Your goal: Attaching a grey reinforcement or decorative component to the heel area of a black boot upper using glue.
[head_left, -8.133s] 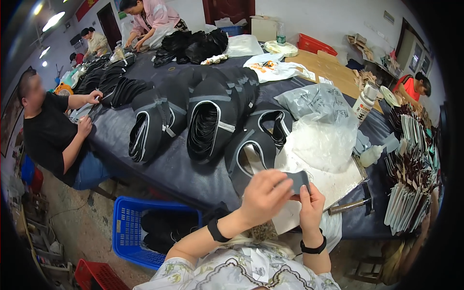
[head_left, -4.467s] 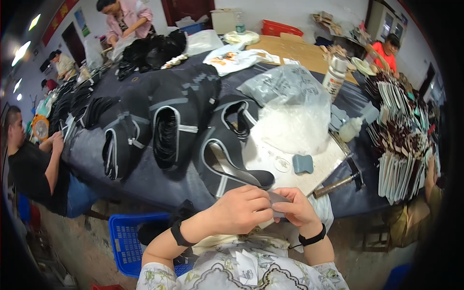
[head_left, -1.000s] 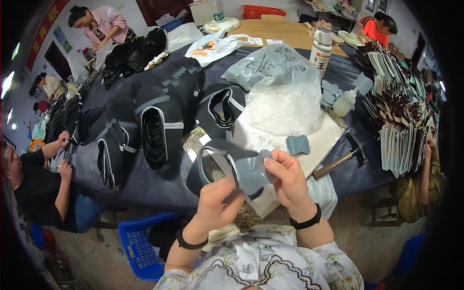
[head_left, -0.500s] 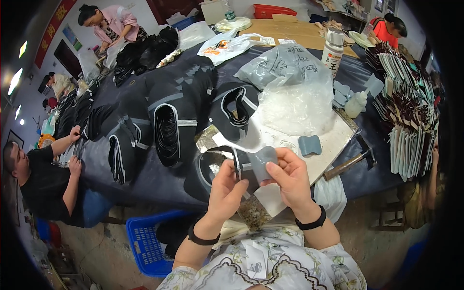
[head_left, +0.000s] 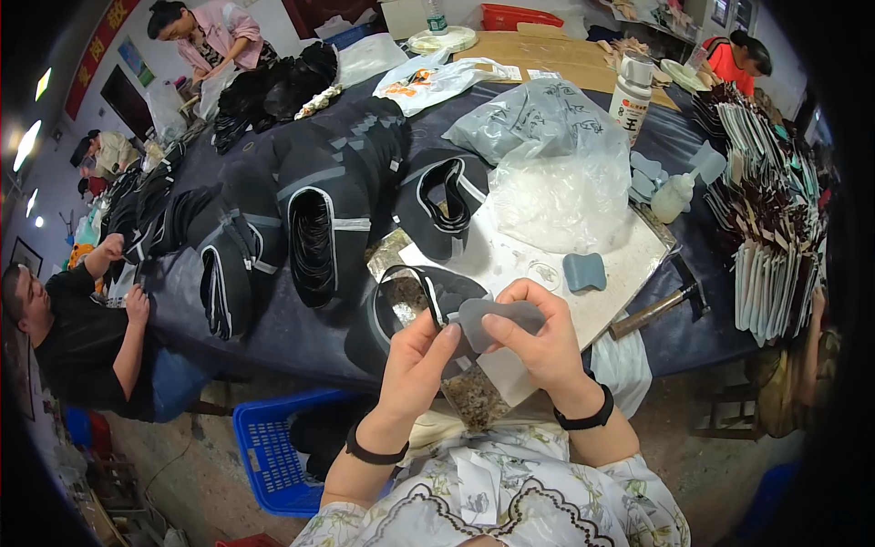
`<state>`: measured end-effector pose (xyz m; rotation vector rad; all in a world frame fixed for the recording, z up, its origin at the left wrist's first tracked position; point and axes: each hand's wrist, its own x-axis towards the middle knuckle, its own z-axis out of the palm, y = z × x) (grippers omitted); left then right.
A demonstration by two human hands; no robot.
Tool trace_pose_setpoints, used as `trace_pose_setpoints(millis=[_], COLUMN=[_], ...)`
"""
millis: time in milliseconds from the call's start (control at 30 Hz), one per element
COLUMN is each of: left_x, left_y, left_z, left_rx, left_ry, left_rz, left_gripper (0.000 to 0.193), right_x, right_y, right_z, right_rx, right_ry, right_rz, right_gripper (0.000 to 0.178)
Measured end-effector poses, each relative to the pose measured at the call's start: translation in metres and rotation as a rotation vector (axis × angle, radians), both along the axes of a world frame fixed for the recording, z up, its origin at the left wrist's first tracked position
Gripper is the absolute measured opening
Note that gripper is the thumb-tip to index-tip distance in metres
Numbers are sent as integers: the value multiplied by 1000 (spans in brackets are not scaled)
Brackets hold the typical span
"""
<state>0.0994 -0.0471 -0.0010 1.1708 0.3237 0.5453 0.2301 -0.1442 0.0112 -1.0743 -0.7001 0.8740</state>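
My left hand (head_left: 417, 360) is closed on the white-trimmed edge of a black shoe upper (head_left: 366, 333), which lies looped on the near edge of the white board (head_left: 602, 319). Between thumb and fingers, my right hand (head_left: 540, 345) pinches a thin grey curved patch (head_left: 488, 321). The patch's left end meets the upper beside my left fingertips; whether it is stuck there I cannot tell. Another stack of grey patches (head_left: 584, 273) sits on the board, right of my right hand. Just beyond my hands stands a nested black upper (head_left: 445, 205).
Rows of nested black uppers (head_left: 314, 242) cover the table's left. Clear plastic bags (head_left: 556, 196), a white spray can (head_left: 629, 96), a small squeeze bottle (head_left: 673, 199) and a hammer (head_left: 661, 305) lie around the board. Below left is a blue basket (head_left: 273, 456). Co-workers sit around the table.
The grey patch has turned from upright to a more sideways lie, its left end now nearer my left fingertips. My left hand has moved slightly toward me. The co-worker at left has shifted a hand.
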Motion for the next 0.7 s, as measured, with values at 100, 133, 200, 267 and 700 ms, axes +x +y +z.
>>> trace_pose_setpoints(millis=[100,133,200,267,700], left_x=[-1,-1,-2,-3,-2], left_y=[1,-1,-3,-1,-9], left_z=[3,8,10,10,-10], left_rx=[-41,-72,-107,-145,-41], left_ry=[49,42,36,71,57], left_rz=[-70,-85,-98,-133,74], left_gripper=[27,28,29,30,45], right_x=[-5,-7,-9,-10,-12], right_y=[0,0,-1,1,1], right_z=[7,6,5,6,6], right_rx=[-51,-54,-63,-56,-92], right_ry=[-52,-95,-138,-131,-191], right_rz=[-94,-122,-147,-179,-210], right_gripper=[14,14,14,13,14])
